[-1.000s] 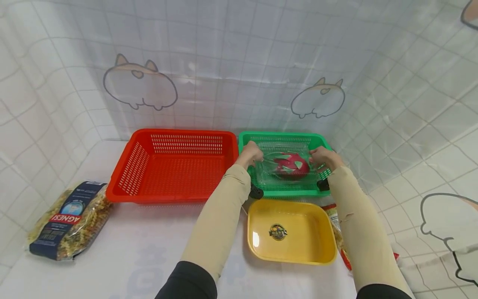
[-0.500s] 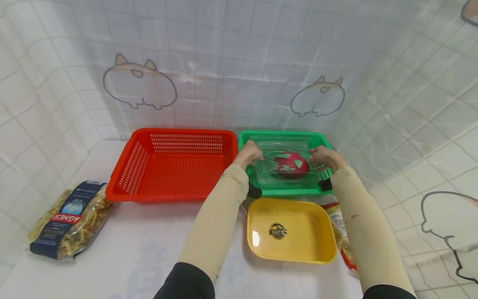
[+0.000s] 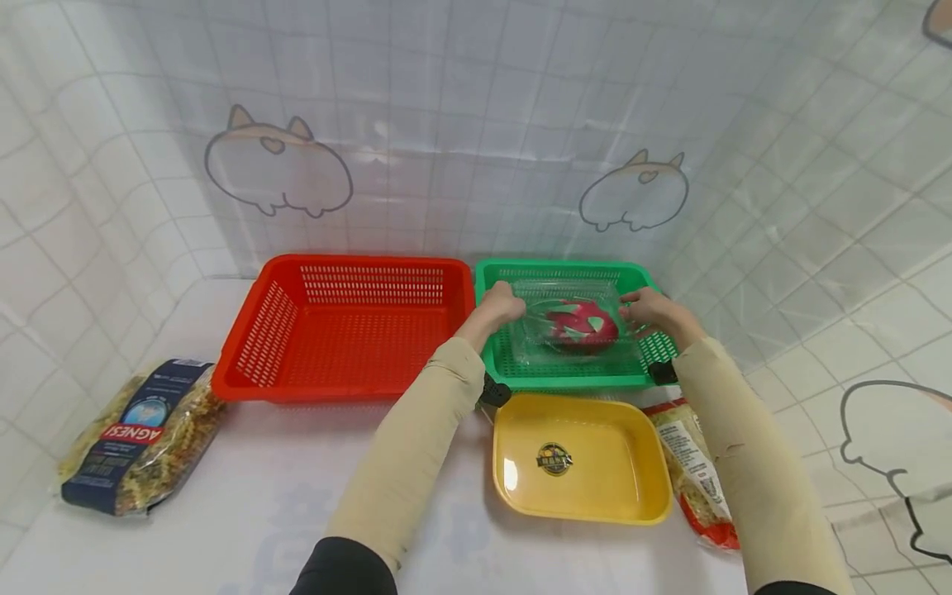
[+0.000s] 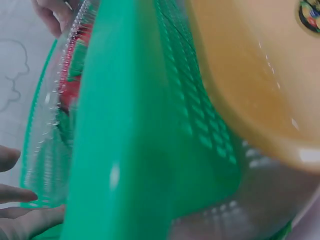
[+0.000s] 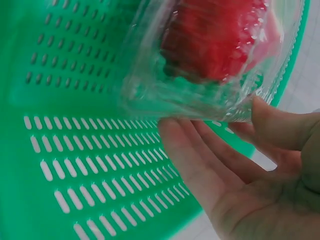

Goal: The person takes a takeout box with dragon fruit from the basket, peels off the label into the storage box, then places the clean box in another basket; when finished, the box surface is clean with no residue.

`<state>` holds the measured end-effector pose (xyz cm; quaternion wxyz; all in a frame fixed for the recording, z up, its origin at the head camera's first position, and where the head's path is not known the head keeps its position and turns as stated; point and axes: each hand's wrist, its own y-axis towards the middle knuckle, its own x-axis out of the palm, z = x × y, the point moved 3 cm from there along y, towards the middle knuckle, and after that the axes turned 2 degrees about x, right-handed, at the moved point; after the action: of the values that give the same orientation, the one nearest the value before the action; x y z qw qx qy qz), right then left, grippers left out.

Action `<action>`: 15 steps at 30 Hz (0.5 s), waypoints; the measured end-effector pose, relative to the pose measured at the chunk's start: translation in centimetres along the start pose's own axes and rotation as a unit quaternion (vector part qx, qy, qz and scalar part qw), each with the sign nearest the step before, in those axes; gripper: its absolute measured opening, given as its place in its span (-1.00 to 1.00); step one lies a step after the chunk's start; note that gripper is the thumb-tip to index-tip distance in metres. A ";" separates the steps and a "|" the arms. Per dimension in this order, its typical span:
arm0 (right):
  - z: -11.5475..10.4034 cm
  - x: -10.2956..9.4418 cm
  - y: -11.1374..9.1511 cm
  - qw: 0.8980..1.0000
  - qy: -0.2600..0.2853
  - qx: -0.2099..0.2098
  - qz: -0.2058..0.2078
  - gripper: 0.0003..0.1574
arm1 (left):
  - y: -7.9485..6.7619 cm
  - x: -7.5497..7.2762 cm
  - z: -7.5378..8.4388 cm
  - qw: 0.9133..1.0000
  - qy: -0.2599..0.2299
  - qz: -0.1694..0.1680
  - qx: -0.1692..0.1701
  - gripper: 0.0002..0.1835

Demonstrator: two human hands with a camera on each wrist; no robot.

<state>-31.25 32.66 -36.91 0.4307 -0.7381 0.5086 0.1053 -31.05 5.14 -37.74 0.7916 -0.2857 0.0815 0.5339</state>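
Observation:
Inside the green basket point(image 3: 565, 383), a clear plastic box point(image 3: 531, 351) holds a pink dragon fruit point(image 3: 587, 322) with green scales. My left hand point(image 3: 497, 310) is at the box's left end, over the basket's left side; in the left wrist view its fingers point(image 4: 30, 220) are spread beside the box wall. At the right end, my right hand point(image 3: 650, 312) touches the box with mostly straight fingers. The right wrist view shows its thumb point(image 5: 270, 117) at the box's rim and the other fingertips along the lower edge.
A red basket point(image 3: 342, 397) adjoins the green one on the left. A yellow tray point(image 3: 580, 504) stands in front of the green basket. To the tray's right lies a red-ended food packet point(image 3: 695, 471); a pasta bag point(image 3: 141, 438) lies far left. Tiled-pattern sheets point(image 3: 446, 165) surround the table.
Both forearms have shifted slightly outward, uncovering more of the packet at right. The hands stay at the box's two ends, and the box has barely moved.

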 end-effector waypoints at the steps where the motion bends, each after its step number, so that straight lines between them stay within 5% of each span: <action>1: 0.1 0.0 -0.1 1.000 -0.003 -0.006 0.001 -0.29 | -0.3 -0.1 0.1 1.000 0.009 0.003 0.008 -0.34; 8: 0.6 -0.2 -1.1 0.998 -0.045 -0.036 0.027 -0.26 | -2.8 -1.4 0.4 0.998 0.003 0.008 0.068 -0.36; 15: 0.3 0.3 -2.5 0.988 -0.126 -0.053 0.066 -0.16 | -5.6 -3.7 -0.4 0.992 0.010 0.054 0.111 -0.37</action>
<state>-28.95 32.95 -36.00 0.4440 -0.7052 0.4918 0.2524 -27.49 0.47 -34.39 0.7875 -0.1973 0.1636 0.5605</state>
